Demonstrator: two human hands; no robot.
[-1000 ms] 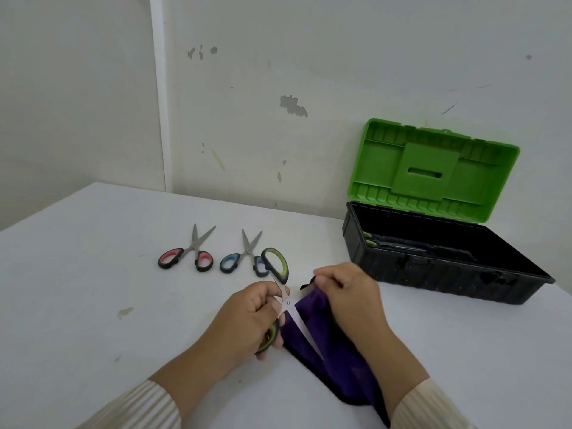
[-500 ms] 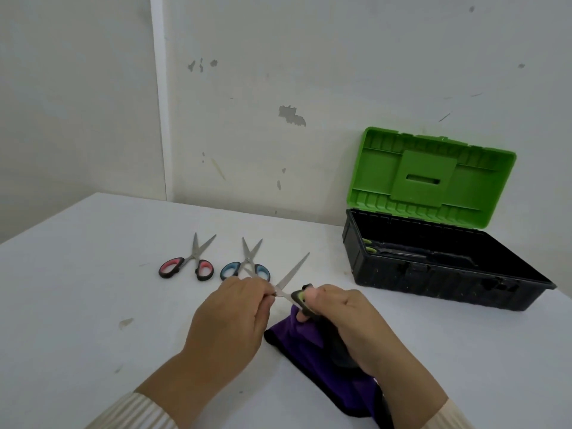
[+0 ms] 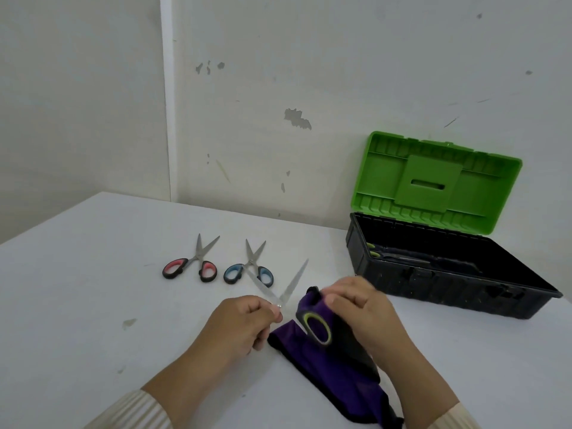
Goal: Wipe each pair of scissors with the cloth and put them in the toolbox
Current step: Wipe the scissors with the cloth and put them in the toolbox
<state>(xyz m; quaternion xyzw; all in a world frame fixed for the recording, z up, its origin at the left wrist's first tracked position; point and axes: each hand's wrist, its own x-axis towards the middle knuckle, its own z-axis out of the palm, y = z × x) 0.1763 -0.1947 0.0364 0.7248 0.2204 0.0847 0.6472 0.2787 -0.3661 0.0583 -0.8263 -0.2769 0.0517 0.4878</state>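
White table. Red-handled scissors lay left of middle toward the far edge, flat, blades slightly apart and pointing at the wall. Blue-handled scissors lay just beside them on the right, same pose, not touching. Near the front edge, the left hand was curled and pinched the green-handled scissors at the pivot. The blades were spread in a V and aimed away from the person. One blade tip overlapped the blue pair in view; contact could not be told. The green-ringed handle loop lay against the purple cloth. The cloth trailed from the handles back to the front edge, its lower part resting on the table. The right hand was clenched on the cloth's top end, bunched over the other handle. Black toolbox stood at the far right corner, well apart from the hands, green lid open and upright by the wall. Another green-handled pair lay inside at its left end.
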